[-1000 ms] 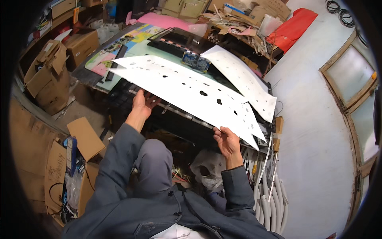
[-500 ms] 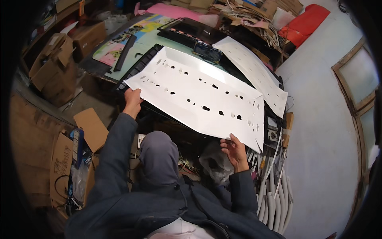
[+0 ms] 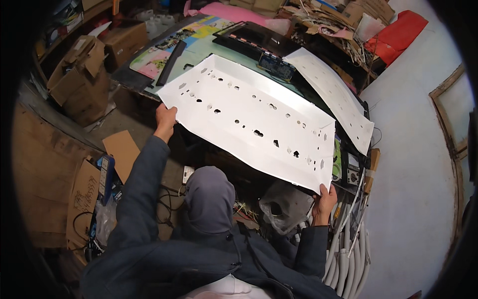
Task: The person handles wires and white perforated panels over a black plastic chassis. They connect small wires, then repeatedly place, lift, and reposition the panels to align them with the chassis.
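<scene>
A white reflector sheet [image 3: 229, 132] with rows of holes and folded-up rims spans the space between my two hands, tilted in front of the bench. My left hand [image 3: 166, 120] grips its near left corner, thumb on top. At the near right corner, my right hand [image 3: 324, 202] is closed on the edge, its lower fingers partly hidden. A second white perforated sheet [image 3: 328, 89] lies beyond it on the right. Between the two, near the far rim, sits a dark circuit board [image 3: 277, 67].
The bench [image 3: 199, 42] bears a black bar [image 3: 172, 62] and a dark flat panel [image 3: 254, 40]. Cardboard boxes [image 3: 79, 82] stand at left. A clear plastic bag [image 3: 286, 207] and pale tubes [image 3: 348, 254] are near my right arm, beside the wall [image 3: 398, 199].
My right hand has shifted right along the near edge and closed on the sheet's corner. The sheet's tilt has changed, and the black frame strip beside its left end no longer shows.
</scene>
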The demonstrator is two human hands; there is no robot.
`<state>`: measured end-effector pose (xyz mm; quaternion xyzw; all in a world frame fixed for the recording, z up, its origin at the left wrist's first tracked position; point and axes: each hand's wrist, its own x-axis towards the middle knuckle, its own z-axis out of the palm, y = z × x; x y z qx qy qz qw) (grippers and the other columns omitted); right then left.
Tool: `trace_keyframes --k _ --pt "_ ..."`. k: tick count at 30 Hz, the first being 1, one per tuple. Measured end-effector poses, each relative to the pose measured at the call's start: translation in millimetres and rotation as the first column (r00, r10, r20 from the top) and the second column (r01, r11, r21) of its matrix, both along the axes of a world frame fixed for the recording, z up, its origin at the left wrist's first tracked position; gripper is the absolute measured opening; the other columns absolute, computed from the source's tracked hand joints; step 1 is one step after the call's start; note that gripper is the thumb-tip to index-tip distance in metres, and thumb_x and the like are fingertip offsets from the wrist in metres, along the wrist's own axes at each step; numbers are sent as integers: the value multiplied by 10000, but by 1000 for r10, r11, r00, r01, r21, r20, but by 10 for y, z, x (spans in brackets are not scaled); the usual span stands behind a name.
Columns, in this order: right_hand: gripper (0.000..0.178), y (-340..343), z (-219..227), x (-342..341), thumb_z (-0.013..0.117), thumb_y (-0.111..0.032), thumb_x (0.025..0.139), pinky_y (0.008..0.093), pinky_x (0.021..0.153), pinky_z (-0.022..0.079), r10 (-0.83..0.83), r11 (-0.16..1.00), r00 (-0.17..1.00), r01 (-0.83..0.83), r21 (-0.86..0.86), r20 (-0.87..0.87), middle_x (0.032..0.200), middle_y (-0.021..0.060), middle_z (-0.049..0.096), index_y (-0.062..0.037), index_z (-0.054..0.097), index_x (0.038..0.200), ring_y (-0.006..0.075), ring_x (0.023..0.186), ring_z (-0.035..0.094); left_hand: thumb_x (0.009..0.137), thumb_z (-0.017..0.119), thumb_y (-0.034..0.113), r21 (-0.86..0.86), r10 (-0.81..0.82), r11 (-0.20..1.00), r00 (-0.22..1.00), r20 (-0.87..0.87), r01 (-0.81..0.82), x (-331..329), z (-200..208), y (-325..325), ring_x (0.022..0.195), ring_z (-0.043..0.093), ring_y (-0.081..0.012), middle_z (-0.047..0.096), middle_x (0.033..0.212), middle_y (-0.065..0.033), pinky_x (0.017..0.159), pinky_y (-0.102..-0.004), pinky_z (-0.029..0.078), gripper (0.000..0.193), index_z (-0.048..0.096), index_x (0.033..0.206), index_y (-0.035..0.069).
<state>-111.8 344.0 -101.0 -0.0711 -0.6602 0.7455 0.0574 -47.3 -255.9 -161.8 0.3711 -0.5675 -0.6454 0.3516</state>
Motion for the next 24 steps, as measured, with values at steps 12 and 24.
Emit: trace_keyframes --k 12,24 --pt "314 23 108 -233 674 -59 911 290 837 499 135 948 967 -63 311 -216 1038 92 715 88 652 1187 139 906 636 811 680 114 -198 -4 977 932 362 81 250 319 132 497 593 -139 672 706 -84 403 -308 451 295 634 1056 -43" --pt "422 280 -57 -457 771 -126 833 263 620 474 42 873 998 -18 487 -37 803 52 687 102 661 1172 95 682 590 937 623 119 20 -212 977 960 181 212 114 -144 -185 456 580 -155 649 692 -120 372 -293 470 156 567 941 -27"
